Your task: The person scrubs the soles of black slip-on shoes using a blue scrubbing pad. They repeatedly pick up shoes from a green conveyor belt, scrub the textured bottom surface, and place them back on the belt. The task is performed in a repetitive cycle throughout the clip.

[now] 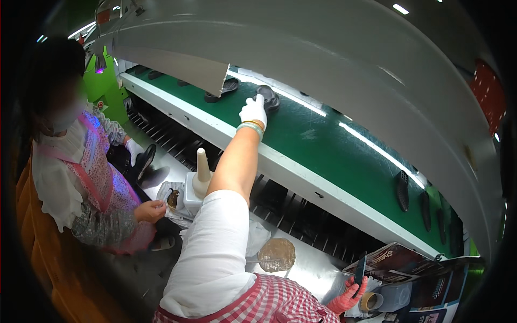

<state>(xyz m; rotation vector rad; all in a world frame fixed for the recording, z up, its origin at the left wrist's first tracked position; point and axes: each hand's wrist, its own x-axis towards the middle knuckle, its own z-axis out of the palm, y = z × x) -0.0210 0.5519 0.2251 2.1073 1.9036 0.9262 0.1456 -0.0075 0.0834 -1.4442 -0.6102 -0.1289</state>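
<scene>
My left hand (253,110), in a white glove, stretches out over the green conveyor belt (318,140). Its fingers are closed on a black shoe sole (269,98) at the belt's far side. More black soles (230,85) lie just left of it, partly behind a grey panel. Low at the right, my right hand (349,296) wears a pinkish-red glove. Held upright in its fingers is a thin, dark, flat piece (360,270), seen nearly edge-on; its kind I cannot make out.
A white pot with a cream conical top (202,175) stands below my left arm, near a round brown lump (277,254). At left sits a co-worker (94,177) holding a dark shoe piece. A curved grey hood (344,59) overhangs the belt. Cartons (436,285) and tape (370,301) lie right.
</scene>
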